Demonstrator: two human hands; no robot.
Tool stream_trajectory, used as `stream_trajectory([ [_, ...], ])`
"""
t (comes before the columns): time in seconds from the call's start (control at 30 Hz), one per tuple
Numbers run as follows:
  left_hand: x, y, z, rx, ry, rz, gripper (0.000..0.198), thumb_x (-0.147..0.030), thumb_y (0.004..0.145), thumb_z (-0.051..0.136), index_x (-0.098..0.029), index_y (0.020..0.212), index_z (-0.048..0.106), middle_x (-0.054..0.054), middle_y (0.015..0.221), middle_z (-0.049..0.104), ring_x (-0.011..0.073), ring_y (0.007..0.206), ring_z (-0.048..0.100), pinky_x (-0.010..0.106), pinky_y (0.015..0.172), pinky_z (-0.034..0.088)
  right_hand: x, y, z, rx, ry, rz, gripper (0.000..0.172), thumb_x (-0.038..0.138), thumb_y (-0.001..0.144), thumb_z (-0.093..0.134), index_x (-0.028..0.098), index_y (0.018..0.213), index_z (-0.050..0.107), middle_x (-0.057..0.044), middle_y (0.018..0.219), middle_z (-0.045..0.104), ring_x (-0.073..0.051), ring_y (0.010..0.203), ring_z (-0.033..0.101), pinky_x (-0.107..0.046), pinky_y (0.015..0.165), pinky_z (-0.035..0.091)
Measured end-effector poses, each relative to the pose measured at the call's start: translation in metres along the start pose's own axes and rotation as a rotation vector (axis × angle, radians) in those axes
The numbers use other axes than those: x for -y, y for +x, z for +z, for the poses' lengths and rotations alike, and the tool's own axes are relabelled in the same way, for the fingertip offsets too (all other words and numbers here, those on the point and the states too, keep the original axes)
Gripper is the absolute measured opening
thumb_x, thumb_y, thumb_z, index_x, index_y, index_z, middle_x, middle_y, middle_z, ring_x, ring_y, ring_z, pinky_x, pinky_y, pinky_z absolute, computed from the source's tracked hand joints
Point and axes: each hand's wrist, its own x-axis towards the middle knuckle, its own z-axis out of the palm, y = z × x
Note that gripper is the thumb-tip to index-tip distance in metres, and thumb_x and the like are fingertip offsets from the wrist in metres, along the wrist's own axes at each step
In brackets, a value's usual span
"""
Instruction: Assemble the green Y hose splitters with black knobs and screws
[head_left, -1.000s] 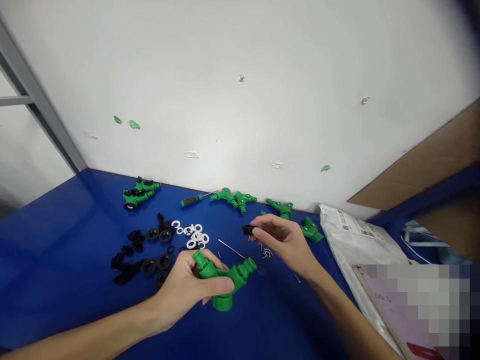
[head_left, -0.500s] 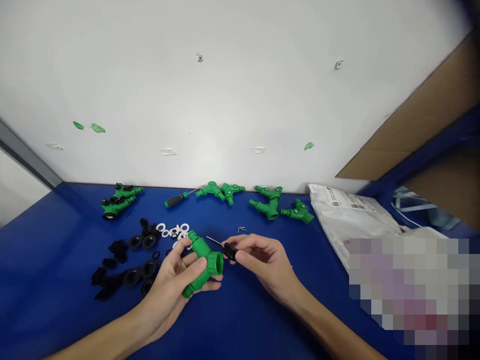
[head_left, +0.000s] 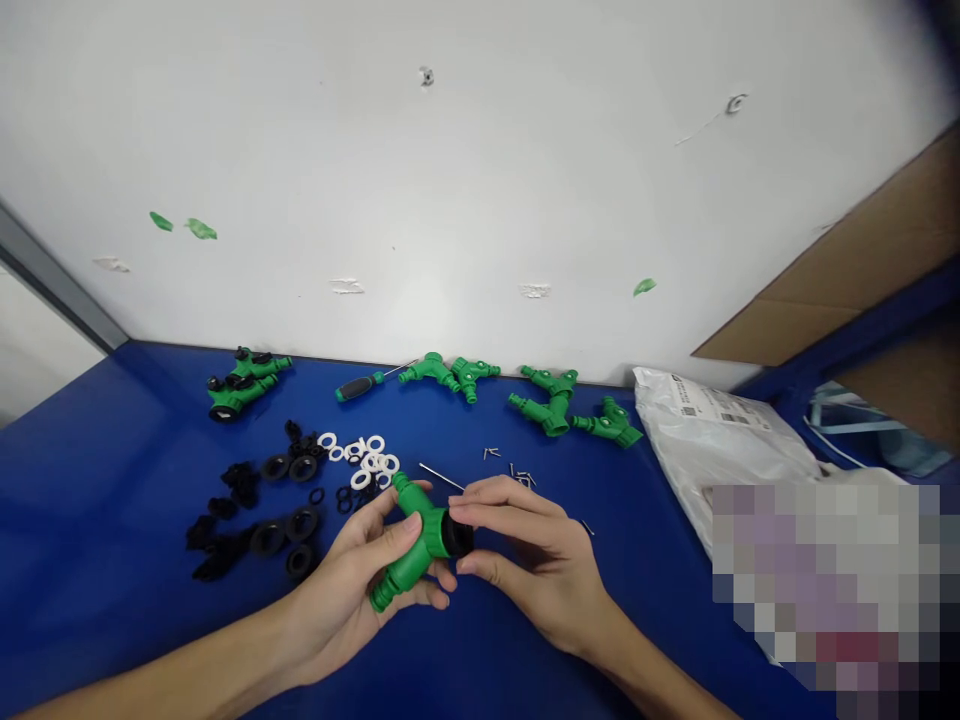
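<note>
My left hand (head_left: 375, 550) is closed around a green plastic Y-shaped hose connector (head_left: 409, 565), its wide mouth turned to the right. At that mouth, my right hand (head_left: 529, 550) grips a black ring-like collar (head_left: 458, 536) between thumb and fingers. The collar touches the connector's rim; how far it sits on the thread cannot be made out. Just beyond the right fingers shows a thin metal shaft (head_left: 441, 477), its other end hidden behind the hand. Close to the left hand lie white washers (head_left: 375, 463) and black rings (head_left: 301, 524).
Along the back of the blue table (head_left: 150, 620) are several green connectors (head_left: 551, 412), two with black parts fitted (head_left: 244, 390), and a green-black screwdriver (head_left: 360, 386). Small screws (head_left: 523, 477) lie beyond the right hand. A plastic bag (head_left: 690, 420) is at the right, black pieces (head_left: 240, 483) left.
My right hand has brought the black collar left against the connector's wide mouth. The connector has turned slightly in my left hand. The whole view has shifted a little.
</note>
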Motion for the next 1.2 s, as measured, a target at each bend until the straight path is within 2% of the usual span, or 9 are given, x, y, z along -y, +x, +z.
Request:
stream_trajectory([
  [0.23, -0.002, -0.003, 0.0, 0.023, 0.005, 0.005, 0.056, -0.029, 0.084, 0.077, -0.015, 0.128, 0.045, 0.005, 0.073, 0.073, 0.0172, 0.068, 0.07, 0.026, 0.061, 0.054, 0.004, -0.001, 0.001, 0.05, -0.096, -0.093, 0.042, 0.019, 0.089, 0.071, 0.032, 0.129, 0.067, -0.007, 0.102, 0.071, -0.02, 0.094, 0.069, -0.033, 0.082, 0.059],
  [0.43, -0.001, -0.001, -0.003, 0.006, 0.006, -0.039, 0.051, -0.031, 0.087, 0.073, -0.014, 0.127, 0.046, 0.003, 0.068, 0.07, 0.0161, 0.061, 0.067, 0.027, 0.057, 0.052, 0.003, -0.002, 0.003, 0.018, -0.191, -0.114, 0.035, 0.019, 0.085, 0.076, 0.025, 0.119, 0.071, -0.007, 0.095, 0.07, -0.019, 0.085, 0.068, -0.03, 0.074, 0.06],
  [0.6, 0.001, -0.002, -0.004, 0.029, 0.017, -0.001, 0.049, -0.029, 0.087, 0.073, -0.016, 0.127, 0.047, 0.002, 0.069, 0.069, 0.015, 0.061, 0.066, 0.025, 0.055, 0.049, 0.007, -0.002, 0.004, -0.003, -0.109, -0.043, 0.039, 0.012, 0.082, 0.078, 0.027, 0.118, 0.071, -0.005, 0.098, 0.069, -0.016, 0.084, 0.066, -0.028, 0.074, 0.058],
  [0.77, -0.005, -0.002, -0.006, 0.099, -0.063, -0.044, 0.042, -0.024, 0.086, 0.065, -0.014, 0.124, 0.05, 0.009, 0.077, 0.073, 0.0092, 0.045, 0.054, 0.021, 0.045, 0.035, 0.009, 0.003, -0.004, -0.085, 0.0, 0.063, 0.033, 0.014, 0.087, 0.07, 0.029, 0.116, 0.069, -0.003, 0.095, 0.065, -0.015, 0.08, 0.062, -0.028, 0.071, 0.056],
  [0.83, -0.007, -0.002, -0.008, 0.089, -0.058, -0.054, 0.045, -0.026, 0.087, 0.06, -0.014, 0.129, 0.049, 0.008, 0.067, 0.071, 0.0079, 0.038, 0.047, 0.021, 0.043, 0.032, 0.008, 0.005, -0.008, -0.005, -0.108, 0.118, 0.028, 0.016, 0.089, 0.068, 0.027, 0.114, 0.07, -0.003, 0.093, 0.067, -0.015, 0.079, 0.062, -0.03, 0.072, 0.056],
  [0.93, -0.008, -0.002, -0.011, 0.077, -0.029, -0.074, 0.054, -0.032, 0.089, 0.054, -0.015, 0.139, 0.042, 0.002, 0.051, 0.064, 0.0082, 0.032, 0.039, 0.021, 0.039, 0.03, 0.006, 0.005, -0.008, 0.289, -0.331, 0.199, 0.023, 0.017, 0.091, 0.066, 0.022, 0.112, 0.072, -0.007, 0.098, 0.072, -0.021, 0.09, 0.065, -0.037, 0.082, 0.056],
  [1.03, -0.004, -0.003, -0.011, 0.161, 0.013, -0.117, 0.062, -0.035, 0.088, 0.053, -0.015, 0.144, 0.037, 0.0, 0.046, 0.062, 0.0095, 0.03, 0.037, 0.02, 0.035, 0.026, 0.005, 0.001, -0.004, 0.487, -0.44, 0.189, 0.026, 0.018, 0.092, 0.063, 0.019, 0.117, 0.071, -0.011, 0.108, 0.072, -0.026, 0.101, 0.065, -0.043, 0.088, 0.056],
  [1.1, 0.0, -0.003, -0.012, 0.227, 0.025, -0.144, 0.064, -0.035, 0.087, 0.053, -0.015, 0.145, 0.036, 0.001, 0.047, 0.062, 0.0103, 0.029, 0.039, 0.019, 0.032, 0.022, 0.003, 0.001, -0.003, 0.492, -0.455, 0.159, 0.03, 0.022, 0.09, 0.068, 0.018, 0.12, 0.07, -0.013, 0.112, 0.07, -0.027, 0.103, 0.064, -0.043, 0.089, 0.056],
  [1.2, 0.004, -0.003, -0.016, 0.288, 0.003, -0.173, 0.063, -0.035, 0.086, 0.053, -0.017, 0.144, 0.037, 0.001, 0.049, 0.064, 0.0109, 0.03, 0.04, 0.018, 0.03, 0.022, -0.003, 0.012, -0.007, 0.335, -0.391, 0.095, 0.023, 0.024, 0.089, 0.07, 0.018, 0.111, 0.072, -0.011, 0.108, 0.072, -0.023, 0.096, 0.068, -0.035, 0.083, 0.058],
])
